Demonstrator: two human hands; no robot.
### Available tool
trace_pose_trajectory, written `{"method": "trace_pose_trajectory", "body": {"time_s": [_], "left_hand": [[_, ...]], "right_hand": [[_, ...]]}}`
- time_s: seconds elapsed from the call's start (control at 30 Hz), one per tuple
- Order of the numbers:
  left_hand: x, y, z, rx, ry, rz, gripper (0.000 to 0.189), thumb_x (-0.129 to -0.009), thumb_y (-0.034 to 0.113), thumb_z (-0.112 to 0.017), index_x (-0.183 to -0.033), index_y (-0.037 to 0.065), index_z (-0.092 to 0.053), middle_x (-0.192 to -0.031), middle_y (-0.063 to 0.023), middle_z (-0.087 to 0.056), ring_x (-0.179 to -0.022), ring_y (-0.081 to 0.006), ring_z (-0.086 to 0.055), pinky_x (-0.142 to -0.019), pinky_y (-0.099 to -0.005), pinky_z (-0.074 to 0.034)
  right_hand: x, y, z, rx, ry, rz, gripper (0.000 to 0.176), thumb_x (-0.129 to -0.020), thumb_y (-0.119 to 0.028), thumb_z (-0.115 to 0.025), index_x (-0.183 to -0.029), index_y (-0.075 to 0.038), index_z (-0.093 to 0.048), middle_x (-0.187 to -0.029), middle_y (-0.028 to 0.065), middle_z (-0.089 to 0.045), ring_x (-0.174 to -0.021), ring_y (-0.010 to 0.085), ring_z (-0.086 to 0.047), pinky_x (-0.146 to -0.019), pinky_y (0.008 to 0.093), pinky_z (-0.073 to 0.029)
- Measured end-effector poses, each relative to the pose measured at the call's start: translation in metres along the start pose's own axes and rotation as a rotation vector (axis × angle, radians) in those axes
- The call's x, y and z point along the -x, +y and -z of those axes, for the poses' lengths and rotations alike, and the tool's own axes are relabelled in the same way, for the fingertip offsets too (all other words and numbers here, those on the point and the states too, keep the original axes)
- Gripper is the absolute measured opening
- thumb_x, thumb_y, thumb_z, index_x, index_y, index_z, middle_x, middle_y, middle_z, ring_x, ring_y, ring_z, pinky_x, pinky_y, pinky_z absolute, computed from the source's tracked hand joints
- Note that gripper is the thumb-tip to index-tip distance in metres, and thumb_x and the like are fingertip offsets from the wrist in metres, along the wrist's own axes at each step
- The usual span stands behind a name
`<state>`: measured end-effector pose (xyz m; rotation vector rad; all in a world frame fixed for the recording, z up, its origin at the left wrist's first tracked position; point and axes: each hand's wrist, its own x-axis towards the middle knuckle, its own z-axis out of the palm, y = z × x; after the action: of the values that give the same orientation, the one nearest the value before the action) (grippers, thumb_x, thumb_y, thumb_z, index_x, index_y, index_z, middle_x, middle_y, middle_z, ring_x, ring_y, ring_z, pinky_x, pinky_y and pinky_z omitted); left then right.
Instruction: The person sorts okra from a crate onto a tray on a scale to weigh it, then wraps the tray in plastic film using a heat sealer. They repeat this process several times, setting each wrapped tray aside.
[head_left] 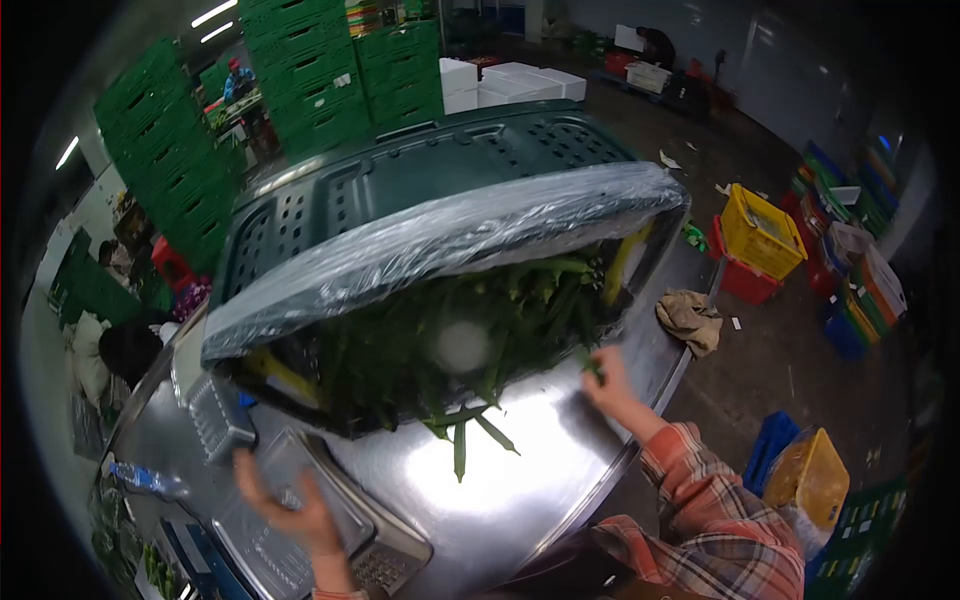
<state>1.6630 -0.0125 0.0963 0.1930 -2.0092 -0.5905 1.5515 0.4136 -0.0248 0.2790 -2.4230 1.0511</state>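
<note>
A dark green crate [400, 160] lies tipped on its side on the shiny metal table [560, 450], its rim wrapped in clear plastic film [450, 235]. Green okra-like pods [480, 320] fill its opening, and a few [460, 450] lie on the metal in front. My right hand [612, 385] is at the crate's lower right edge, fingers closed on a green pod. Over a clear plastic tray [290, 520] at the left, my left hand [290, 505] has its fingers spread and holds nothing.
Stacked clear trays [215, 415] and a water bottle [140, 477] are at the left. Tall green crate stacks [165, 150] rise behind. A brown cloth [690, 320] lies at the table's right edge; yellow crates [760, 232] stand beyond. Other people [238, 80] are in the background.
</note>
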Motion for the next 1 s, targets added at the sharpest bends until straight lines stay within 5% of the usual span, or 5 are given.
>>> {"method": "trace_pose_trajectory", "body": {"time_s": [0.17, 0.37, 0.43, 0.5, 1.0], "left_hand": [[-0.046, -0.089, -0.073, 0.316, -0.126, 0.375, 0.045, -0.09, 0.011, -0.056, -0.13, -0.003, -0.041, -0.129, -0.0131, -0.048, -0.119, -0.022, -0.044, -0.103, -0.0328, -0.031], [-0.068, -0.109, -0.118, 0.492, -0.015, 0.683, 0.04, -0.095, 0.03, -0.049, -0.116, -0.003, -0.054, -0.105, -0.0096, -0.062, -0.1, -0.0205, -0.055, -0.089, -0.0333, -0.04], [-0.067, -0.122, -0.137, -0.008, 0.27, 0.024, 0.041, -0.094, 0.035, -0.049, -0.097, -0.004, -0.061, -0.081, -0.0053, -0.059, -0.065, -0.0119, -0.052, -0.058, -0.0264, -0.042], [-0.068, -0.112, -0.126, 0.35, 0.075, 0.613, 0.04, -0.094, 0.036, -0.049, -0.088, -0.003, -0.06, -0.069, -0.0029, -0.053, -0.055, -0.0096, -0.046, -0.048, -0.0262, -0.036], [-0.074, -0.13, -0.154, 0.086, 0.228, 0.382, 0.054, -0.09, 0.043, -0.054, -0.102, -0.009, -0.062, -0.095, -0.0173, -0.065, -0.082, -0.0218, -0.059, -0.077, -0.0352, -0.046]], "right_hand": [[-0.07, 0.087, 0.06, -0.722, 0.755, -0.423, 0.027, -0.087, -0.016, -0.051, -0.111, -0.003, -0.046, -0.099, 0.0044, -0.05, -0.086, 0.0115, -0.049, -0.072, 0.0261, -0.041], [-0.135, 0.068, 0.04, -1.138, 0.683, -0.361, 0.021, -0.094, -0.021, -0.043, -0.108, -0.007, -0.051, -0.104, 0.0042, -0.055, -0.097, 0.0169, -0.056, -0.087, 0.031, -0.044], [-0.136, 0.082, 0.046, -1.252, 0.505, -0.381, 0.033, -0.095, -0.026, -0.042, -0.119, -0.005, -0.049, -0.113, 0.0049, -0.055, -0.103, 0.0179, -0.055, -0.09, 0.0311, -0.044], [-0.137, 0.094, 0.049, -1.351, 0.631, -0.58, 0.037, -0.094, -0.029, -0.045, -0.12, -0.003, -0.053, -0.11, 0.0055, -0.061, -0.1, 0.0183, -0.058, -0.092, 0.0308, -0.044], [-0.142, 0.028, 0.046, -1.513, 0.425, -0.376, 0.033, -0.094, -0.027, -0.048, -0.116, -0.005, -0.055, -0.113, 0.0056, -0.061, -0.102, 0.0182, -0.057, -0.092, 0.0315, -0.042]]}}
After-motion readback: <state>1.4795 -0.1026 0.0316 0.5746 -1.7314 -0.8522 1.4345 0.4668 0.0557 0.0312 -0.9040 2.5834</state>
